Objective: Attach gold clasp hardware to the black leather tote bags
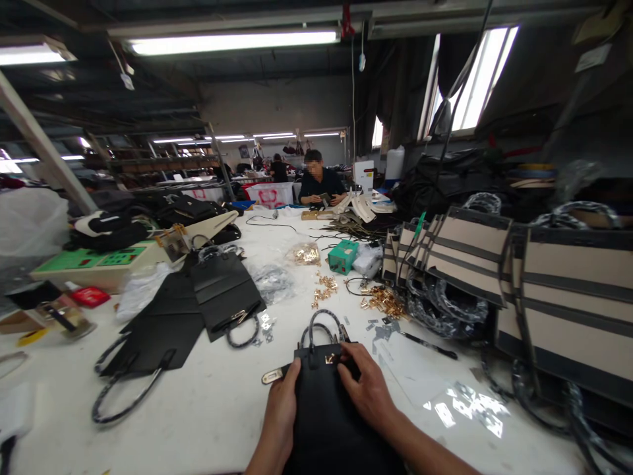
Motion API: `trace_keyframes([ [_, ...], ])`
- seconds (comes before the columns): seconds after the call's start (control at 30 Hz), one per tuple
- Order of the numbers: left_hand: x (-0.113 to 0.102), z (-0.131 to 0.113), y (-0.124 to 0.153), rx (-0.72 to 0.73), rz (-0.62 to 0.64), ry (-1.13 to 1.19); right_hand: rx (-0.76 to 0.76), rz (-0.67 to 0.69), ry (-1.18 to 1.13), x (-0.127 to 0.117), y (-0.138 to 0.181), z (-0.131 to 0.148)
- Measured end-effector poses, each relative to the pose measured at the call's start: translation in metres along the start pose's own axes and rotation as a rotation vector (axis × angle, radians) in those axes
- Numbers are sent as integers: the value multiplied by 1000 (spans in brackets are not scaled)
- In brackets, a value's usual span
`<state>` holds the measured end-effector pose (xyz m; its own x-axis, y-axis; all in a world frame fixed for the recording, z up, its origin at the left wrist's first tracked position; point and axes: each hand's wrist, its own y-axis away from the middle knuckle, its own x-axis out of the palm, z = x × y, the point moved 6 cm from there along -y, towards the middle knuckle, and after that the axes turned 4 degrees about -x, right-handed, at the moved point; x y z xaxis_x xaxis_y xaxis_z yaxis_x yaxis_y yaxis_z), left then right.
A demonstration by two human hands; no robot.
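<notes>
A black handbag [321,402] with two wrapped loop handles [312,324] is in front of me at the table's near edge. My left hand [279,412] grips its left side, with the thumb on the front panel and the other fingers hidden behind. A dark strap with a gold metal plate [271,376] sticks out to the left, above that hand. My right hand [364,381] holds the upper right edge, fingertips close to the small gold clasp [330,359] on the front. Whether those fingertips pinch any small part is hidden.
Black bag pieces [163,323] lie at left. Gold hardware [383,301], a green box [343,256] and a black pen-like tool [429,344] sit beyond and right. Shiny plates [469,406] lie near right, beside stacked bag panels [573,290]. A co-worker [322,181] sits across.
</notes>
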<state>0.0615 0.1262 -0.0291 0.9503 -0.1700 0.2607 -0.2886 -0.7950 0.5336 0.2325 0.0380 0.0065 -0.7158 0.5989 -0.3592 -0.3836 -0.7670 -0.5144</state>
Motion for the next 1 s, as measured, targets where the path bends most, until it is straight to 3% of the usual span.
trace_keyframes([
  [0.1, -5, 2, -4, 15, -32, -79, 40, -31, 120, -20, -24, -16],
  [0.23, -9, 8, -10, -18, -4, -62, 127, 37, 490, -47, -77, -61],
  [0.4, -10, 9, -14, -17, -7, -78, 203, 166, 648, -46, -123, -109],
  [0.7, -10, 4, -11, 67, -100, -75, 300, 258, 743, -34, -135, -140],
  [1.0, -7, 0, -5, 61, -54, -90, 250, 121, 568, -46, -131, -135],
])
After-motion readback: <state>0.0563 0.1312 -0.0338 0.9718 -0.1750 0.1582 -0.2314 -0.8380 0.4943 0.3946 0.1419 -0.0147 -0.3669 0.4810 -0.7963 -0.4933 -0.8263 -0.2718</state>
